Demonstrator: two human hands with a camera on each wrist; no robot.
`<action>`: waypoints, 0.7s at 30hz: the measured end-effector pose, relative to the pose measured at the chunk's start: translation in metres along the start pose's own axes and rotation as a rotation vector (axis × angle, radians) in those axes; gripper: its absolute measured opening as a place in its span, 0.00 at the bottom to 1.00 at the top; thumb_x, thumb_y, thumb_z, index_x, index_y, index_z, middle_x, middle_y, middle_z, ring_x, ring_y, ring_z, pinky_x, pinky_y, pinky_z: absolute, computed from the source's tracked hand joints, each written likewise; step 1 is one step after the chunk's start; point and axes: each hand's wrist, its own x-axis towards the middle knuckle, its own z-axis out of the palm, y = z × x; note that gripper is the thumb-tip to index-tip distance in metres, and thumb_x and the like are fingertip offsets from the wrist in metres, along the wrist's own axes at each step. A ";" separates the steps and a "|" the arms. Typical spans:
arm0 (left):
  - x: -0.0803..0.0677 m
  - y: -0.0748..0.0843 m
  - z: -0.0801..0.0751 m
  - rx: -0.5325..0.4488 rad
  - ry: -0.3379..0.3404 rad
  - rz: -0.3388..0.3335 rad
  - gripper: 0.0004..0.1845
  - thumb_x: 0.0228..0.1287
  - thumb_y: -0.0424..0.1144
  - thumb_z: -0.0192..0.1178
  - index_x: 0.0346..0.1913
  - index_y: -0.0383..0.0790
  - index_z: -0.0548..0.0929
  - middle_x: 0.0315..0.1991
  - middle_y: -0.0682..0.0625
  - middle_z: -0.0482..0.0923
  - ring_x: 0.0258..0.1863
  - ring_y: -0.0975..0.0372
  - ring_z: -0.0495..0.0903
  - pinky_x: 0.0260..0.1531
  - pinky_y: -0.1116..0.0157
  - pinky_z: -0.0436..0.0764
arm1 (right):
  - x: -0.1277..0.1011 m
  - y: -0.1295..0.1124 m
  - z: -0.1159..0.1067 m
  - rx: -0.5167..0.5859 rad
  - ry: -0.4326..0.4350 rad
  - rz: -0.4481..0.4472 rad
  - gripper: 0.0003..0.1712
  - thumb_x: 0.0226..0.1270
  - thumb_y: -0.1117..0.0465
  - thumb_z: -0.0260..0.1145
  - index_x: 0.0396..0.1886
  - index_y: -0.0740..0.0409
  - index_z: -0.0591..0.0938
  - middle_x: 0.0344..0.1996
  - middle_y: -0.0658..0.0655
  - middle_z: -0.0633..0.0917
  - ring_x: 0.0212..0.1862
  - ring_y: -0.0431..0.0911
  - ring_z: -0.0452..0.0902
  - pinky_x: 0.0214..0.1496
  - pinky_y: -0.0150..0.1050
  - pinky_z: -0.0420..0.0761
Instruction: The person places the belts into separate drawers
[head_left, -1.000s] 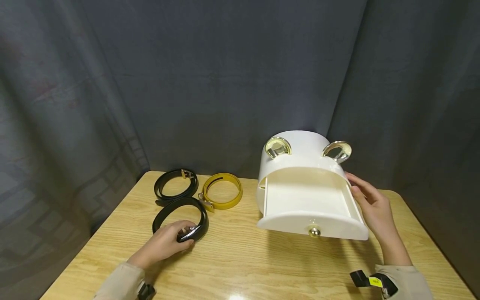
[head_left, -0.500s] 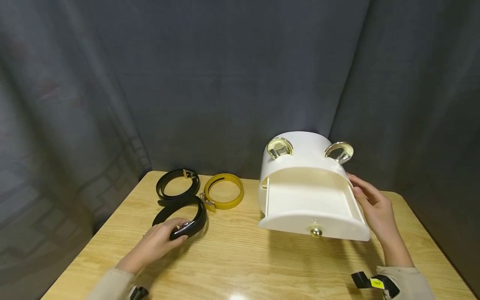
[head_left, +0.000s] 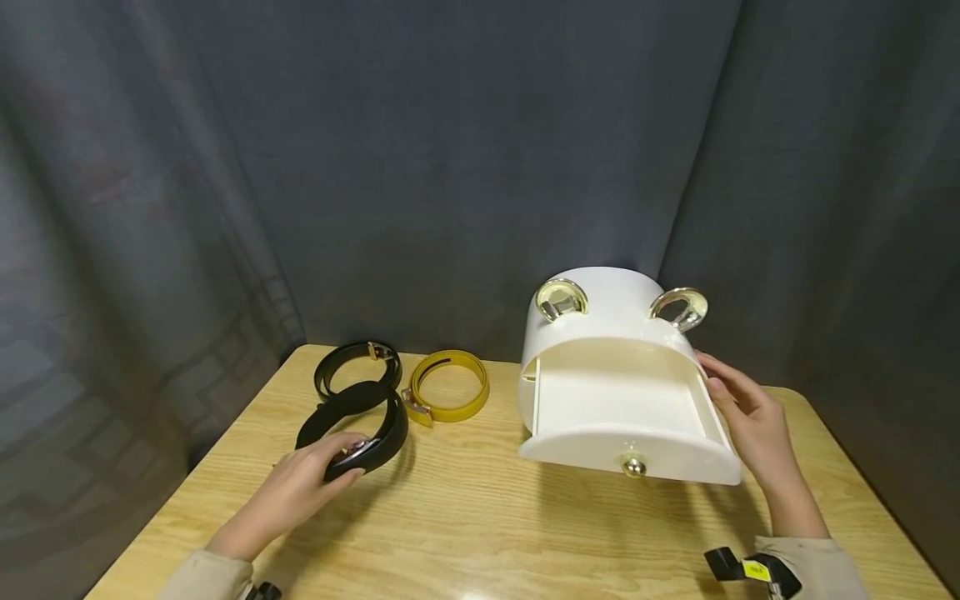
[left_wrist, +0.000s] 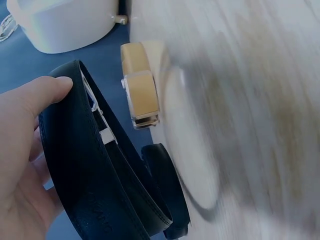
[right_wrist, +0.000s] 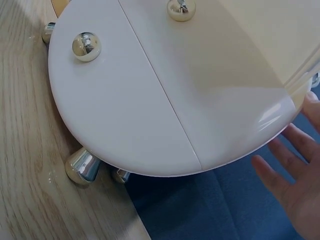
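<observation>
My left hand [head_left: 292,492] grips a coiled black belt [head_left: 392,440] by its buckle end. In the left wrist view the thumb lies over the black belt [left_wrist: 70,160], and the coil is tilted above the table. Behind it on the table lie another coiled black belt [head_left: 324,373] with a gold-toned buckle and a coiled yellow belt [head_left: 468,407]. At the right stands a white storage box [head_left: 611,304] with two gold ear-shaped rings. Its upper drawer [head_left: 682,465] is pulled out and holds nothing. My right hand [head_left: 757,433] rests against the box's right side, its fingers extended.
A wooden table [head_left: 480,517] carries everything. Dark grey curtains [head_left: 450,167] hang behind and at both sides. In the right wrist view the box has a lower drawer front with a gold knob [right_wrist: 86,47] and stands on gold feet [right_wrist: 82,167].
My left hand has moved toward me and left, lifting the near side of the black belt, which now tilts off the table. The right hand and the box hold still.
</observation>
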 end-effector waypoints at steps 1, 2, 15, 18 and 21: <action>0.000 0.001 -0.001 -0.003 -0.004 -0.004 0.21 0.59 0.41 0.72 0.55 0.53 0.81 0.47 0.61 0.82 0.41 0.68 0.81 0.34 0.61 0.81 | 0.000 0.000 -0.001 0.004 -0.001 0.003 0.22 0.75 0.68 0.57 0.66 0.54 0.78 0.60 0.42 0.80 0.56 0.26 0.73 0.51 0.18 0.72; 0.000 0.003 -0.001 -0.007 -0.007 -0.005 0.21 0.59 0.41 0.72 0.55 0.53 0.81 0.47 0.61 0.82 0.41 0.68 0.81 0.33 0.62 0.81 | -0.001 0.000 -0.001 0.005 -0.003 0.004 0.22 0.75 0.68 0.57 0.66 0.54 0.78 0.60 0.42 0.80 0.57 0.26 0.73 0.51 0.18 0.71; 0.008 0.016 -0.001 0.121 0.045 0.104 0.21 0.58 0.44 0.72 0.55 0.51 0.81 0.49 0.59 0.83 0.39 0.65 0.83 0.30 0.61 0.81 | 0.001 -0.002 -0.001 0.014 0.016 0.001 0.21 0.75 0.67 0.58 0.65 0.55 0.78 0.58 0.40 0.81 0.56 0.26 0.74 0.51 0.18 0.72; 0.010 0.019 -0.003 0.132 0.059 0.120 0.21 0.58 0.44 0.73 0.55 0.52 0.82 0.49 0.59 0.83 0.38 0.66 0.83 0.30 0.61 0.81 | 0.001 -0.001 0.000 0.038 0.012 0.003 0.21 0.75 0.68 0.58 0.65 0.57 0.78 0.57 0.39 0.81 0.55 0.27 0.74 0.51 0.19 0.73; 0.011 0.022 -0.004 0.131 0.063 0.137 0.21 0.58 0.44 0.73 0.55 0.52 0.81 0.48 0.60 0.83 0.37 0.67 0.83 0.30 0.62 0.81 | 0.001 -0.001 0.001 0.048 0.008 0.002 0.21 0.75 0.68 0.57 0.65 0.58 0.78 0.58 0.42 0.81 0.56 0.27 0.74 0.51 0.19 0.73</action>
